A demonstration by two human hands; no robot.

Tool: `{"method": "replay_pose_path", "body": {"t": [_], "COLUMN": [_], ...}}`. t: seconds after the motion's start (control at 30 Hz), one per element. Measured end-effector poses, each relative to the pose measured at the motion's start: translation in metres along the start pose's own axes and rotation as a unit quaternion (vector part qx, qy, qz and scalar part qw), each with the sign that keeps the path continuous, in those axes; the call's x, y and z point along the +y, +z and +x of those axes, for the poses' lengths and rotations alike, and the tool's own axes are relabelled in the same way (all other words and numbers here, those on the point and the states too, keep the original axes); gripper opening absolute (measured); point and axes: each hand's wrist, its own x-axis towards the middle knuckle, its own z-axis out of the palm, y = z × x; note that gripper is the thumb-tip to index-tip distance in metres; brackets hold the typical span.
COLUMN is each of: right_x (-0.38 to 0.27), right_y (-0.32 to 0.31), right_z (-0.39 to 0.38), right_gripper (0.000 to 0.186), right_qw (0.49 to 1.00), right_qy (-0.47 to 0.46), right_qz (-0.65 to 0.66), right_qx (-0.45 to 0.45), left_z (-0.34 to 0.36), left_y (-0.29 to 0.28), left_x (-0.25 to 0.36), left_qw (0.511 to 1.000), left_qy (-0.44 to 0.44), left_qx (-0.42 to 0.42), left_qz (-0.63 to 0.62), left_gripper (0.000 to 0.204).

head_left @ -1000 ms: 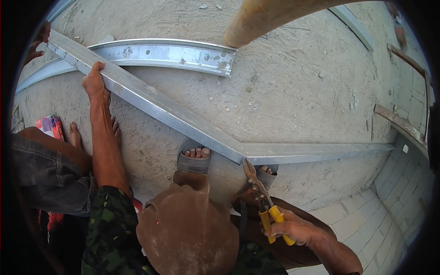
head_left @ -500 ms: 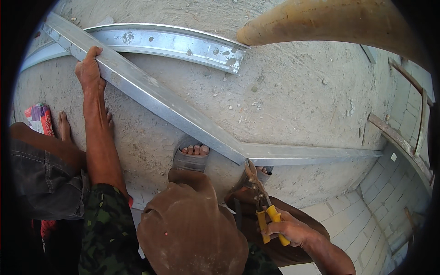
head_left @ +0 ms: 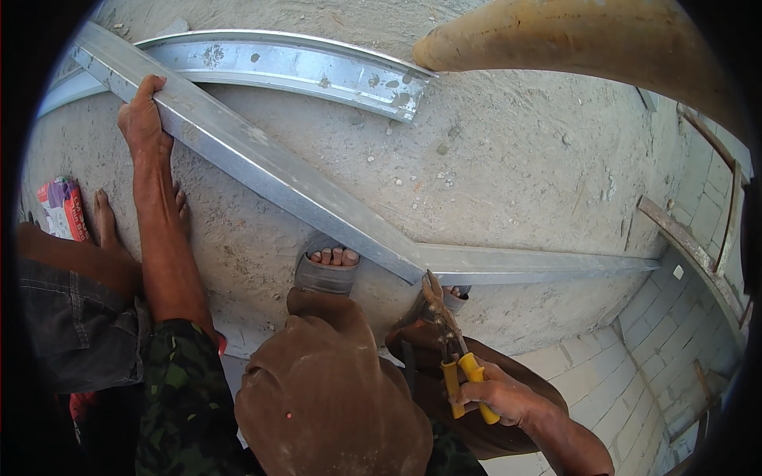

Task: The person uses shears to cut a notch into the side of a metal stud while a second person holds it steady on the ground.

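My left hand (head_left: 144, 127) grips a long galvanized metal channel (head_left: 246, 166) at upper left, thumb over its edge. The channel bends sharply near the middle, continuing rightward as a straighter length (head_left: 548, 264). My right hand (head_left: 496, 397) is closed on yellow-handled metal snips (head_left: 443, 313), whose jaws sit against the channel's lower edge at that bend. Under the channel are my sandalled feet (head_left: 325, 274), the right one partly hidden by the snips and channel.
Behind lies a curved metal track (head_left: 286, 67); a large tan pipe-like object (head_left: 556, 36) reaches in from upper right. A person in dark shorts (head_left: 71, 317) stands barefoot at left beside a printed bag (head_left: 59, 206). Rusty bars (head_left: 675, 226) border a block-lined recess (head_left: 643, 357) at right.
The view has shifted, showing more of the tan object. The channel's left length and my left hand sit higher in view. The other person's hand at upper left is out of sight.
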Motion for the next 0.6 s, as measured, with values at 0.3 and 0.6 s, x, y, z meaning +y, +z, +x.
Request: {"method": "replay_pose_path", "body": {"t": [0.3,0.6], "right_x": [-0.013,-0.029], "right_y": [0.000,0.016], "right_z": [0.004,0.016], "right_gripper": [0.057,0.059], "right_qw": [1.000,0.999], "right_qy": [-0.012,0.006], "right_qz": [0.008,0.028], "right_qx": [0.011,0.047], "left_z": [0.005,0.005], "left_y": [-0.006,-0.011], "left_x": [-0.006,-0.012], "left_qw": [1.000,0.999], "left_qy": [0.000,0.015], "left_qx": [-0.014,-0.031], "left_qz": [0.001,0.006], "left_gripper": [0.051,0.052]}}
